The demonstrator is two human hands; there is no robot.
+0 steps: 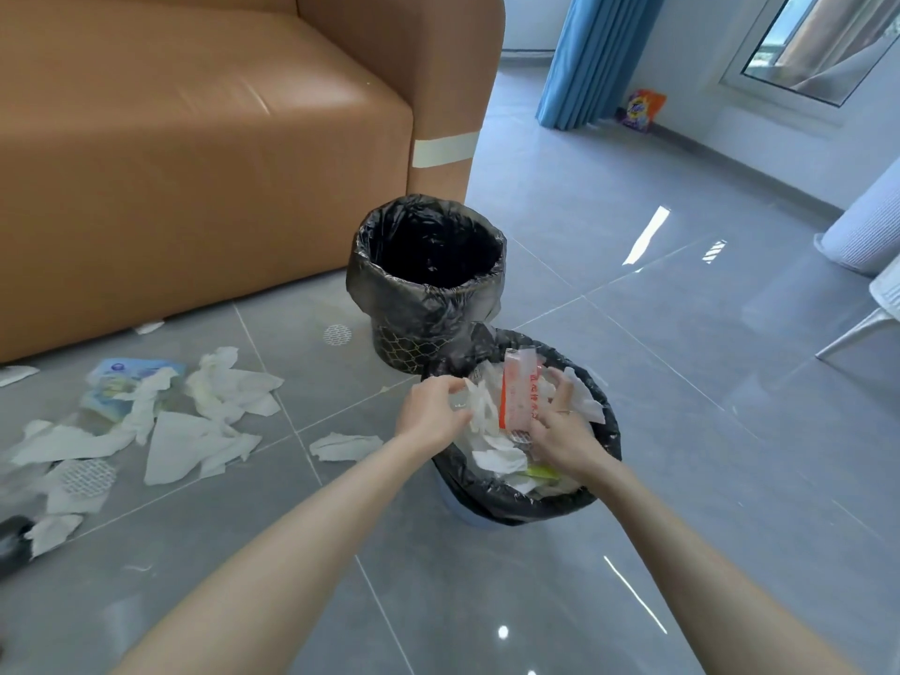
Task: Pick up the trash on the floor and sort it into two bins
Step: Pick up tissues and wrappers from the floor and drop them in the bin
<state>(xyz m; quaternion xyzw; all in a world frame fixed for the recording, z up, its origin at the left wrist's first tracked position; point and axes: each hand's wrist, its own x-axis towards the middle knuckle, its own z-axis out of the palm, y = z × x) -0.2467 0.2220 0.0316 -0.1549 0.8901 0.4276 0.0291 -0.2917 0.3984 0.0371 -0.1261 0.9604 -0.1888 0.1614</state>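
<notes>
Two bins lined with black bags stand on the grey tile floor. The far bin point(428, 285) looks empty inside. The near bin point(604, 460) holds white tissues and wrappers. Both hands are over the near bin. My left hand point(431, 411) pinches a white crumpled tissue point(479, 406). My right hand point(560, 426) holds a clear plastic wrapper with orange print point(518, 394), which stands upright above the bin. Several torn tissues point(214, 401) lie scattered on the floor at the left, and one tissue scrap point(343, 445) lies just left of the near bin.
A tan sofa point(195, 138) fills the upper left, right behind the far bin. A blue-and-white packet point(121, 382) lies among the tissues. Blue curtain point(589, 56), an orange bag point(643, 109) and white furniture point(867, 226) are at the right.
</notes>
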